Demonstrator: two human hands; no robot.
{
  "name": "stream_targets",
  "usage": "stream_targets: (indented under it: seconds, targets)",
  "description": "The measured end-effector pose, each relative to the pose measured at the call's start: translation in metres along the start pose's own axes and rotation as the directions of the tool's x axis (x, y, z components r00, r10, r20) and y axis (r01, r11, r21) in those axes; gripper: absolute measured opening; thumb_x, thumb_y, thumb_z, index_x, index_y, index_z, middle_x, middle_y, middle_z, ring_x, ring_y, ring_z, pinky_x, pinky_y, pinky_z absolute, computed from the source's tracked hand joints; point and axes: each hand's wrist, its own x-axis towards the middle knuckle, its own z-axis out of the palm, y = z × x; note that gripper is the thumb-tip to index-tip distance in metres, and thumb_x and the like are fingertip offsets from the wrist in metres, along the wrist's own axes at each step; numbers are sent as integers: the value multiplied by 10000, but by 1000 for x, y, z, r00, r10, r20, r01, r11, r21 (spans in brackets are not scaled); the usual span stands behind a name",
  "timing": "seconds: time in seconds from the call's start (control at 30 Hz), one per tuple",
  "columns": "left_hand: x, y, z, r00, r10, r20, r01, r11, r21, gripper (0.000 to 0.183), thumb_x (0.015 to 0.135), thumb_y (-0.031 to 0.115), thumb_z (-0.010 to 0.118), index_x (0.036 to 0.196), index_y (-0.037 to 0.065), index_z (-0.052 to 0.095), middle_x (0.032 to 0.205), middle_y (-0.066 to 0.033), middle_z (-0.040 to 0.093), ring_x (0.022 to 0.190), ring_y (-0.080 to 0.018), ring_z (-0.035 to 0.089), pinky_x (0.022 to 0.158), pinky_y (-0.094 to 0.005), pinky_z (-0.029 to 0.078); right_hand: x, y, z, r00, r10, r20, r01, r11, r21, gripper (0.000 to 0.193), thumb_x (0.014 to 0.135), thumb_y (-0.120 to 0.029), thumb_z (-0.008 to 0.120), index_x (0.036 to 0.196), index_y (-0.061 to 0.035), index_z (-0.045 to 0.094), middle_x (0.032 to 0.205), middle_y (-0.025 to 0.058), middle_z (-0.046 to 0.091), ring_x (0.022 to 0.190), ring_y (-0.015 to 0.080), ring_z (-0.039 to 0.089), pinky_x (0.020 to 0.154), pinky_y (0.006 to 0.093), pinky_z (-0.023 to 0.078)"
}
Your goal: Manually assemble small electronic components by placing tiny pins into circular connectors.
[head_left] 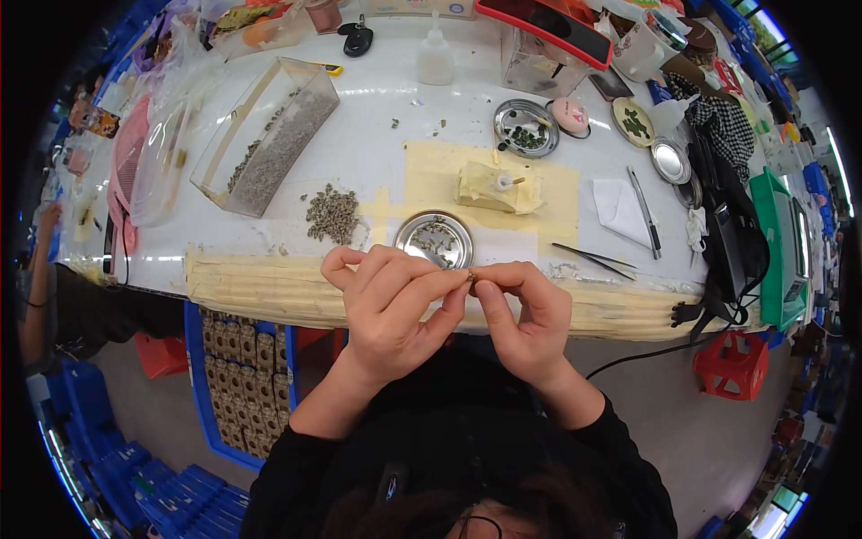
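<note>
Both of my hands meet just in front of the table edge. Fingertips of my left hand [388,301] and my right hand [530,316] pinch a tiny brownish piece [471,278] between them; its kind is too small to make out. Right behind the fingers, a round metal dish [464,235] holds small grey-brown bits. Left of the dish lies a loose pile of small grey-brown pieces [332,214]. Black tweezers [593,259] rest to the right of my right hand. Beyond the dish, a tape-wrapped block [489,196] bears a small white nozzle-like part [505,182].
A long clear box [285,144] of grey grains stands at the left. Farther back are a white squeeze bottle [435,58], a glass dish [549,136] with dark green pieces, and a red-cased phone [548,34]. A pen [645,211] lies right. Below left is a blue crate [199,395].
</note>
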Motion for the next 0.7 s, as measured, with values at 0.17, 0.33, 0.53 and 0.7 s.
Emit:
stream_targets:
  seconds: [0.17,0.33,0.53,0.7]
  targets:
    - [1,2,-1,1000,7,8,-8,999,53,238,672,106,813,889,166,737,799,70,620,721,-118,554,812,-372,264,8,-4,0,950,-312,8,301,911,-283,95,870,-14,714,957,21,700,845,110,711,742,164,687,667,273,532]
    - [-1,-3,1,999,-26,19,27,998,-55,230,670,103,818,880,162,742,783,71,624,712,-121,549,800,-366,264,4,-4,-4,980,172,97,-188,963,194,83,926,-42,675,966,30,669,875,78,715,774,118,676,695,266,543]
    - [-4,-8,1,996,-76,52,85,974,-210,227,679,77,823,880,158,755,780,68,635,710,-115,551,778,-341,267,7,-4,-11,884,352,309,-463,757,461,131,1001,-97,594,1037,26,621,885,59,691,808,98,659,756,248,541]
    - [-9,-13,7,992,-112,54,123,926,-357,219,689,68,825,884,147,766,782,62,648,704,-106,553,750,-319,280,5,0,-10,826,387,409,-561,638,528,157,1021,-127,566,1047,19,615,883,66,689,813,99,658,763,252,545]
